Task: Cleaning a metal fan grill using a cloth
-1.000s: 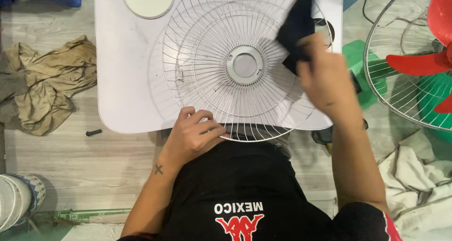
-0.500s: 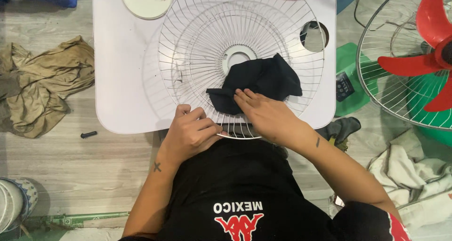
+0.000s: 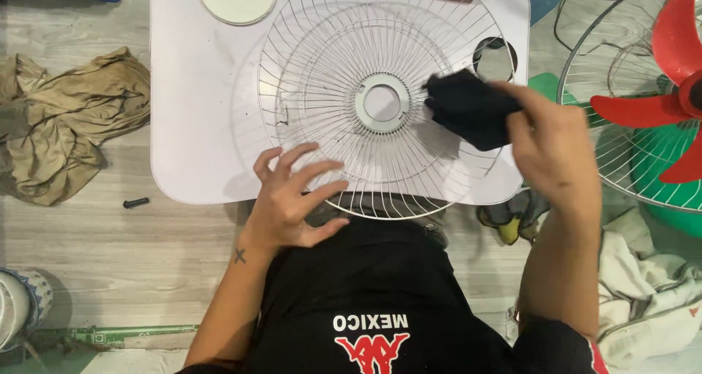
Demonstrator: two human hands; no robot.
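Covering part of the fan grille, the right hand holds a black cloth.

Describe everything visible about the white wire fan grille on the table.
The fan grille is a round guard of thin white wire: spokes run from a flat central ring with an open middle out to a rim hoop. It lies flat on the white table, its near edge overhanging toward the person. The left hand rests spread on its lower-left edge; the right hand presses a dark cloth against its right side.

Black cloth, white wire fan grille, white table, red blades.
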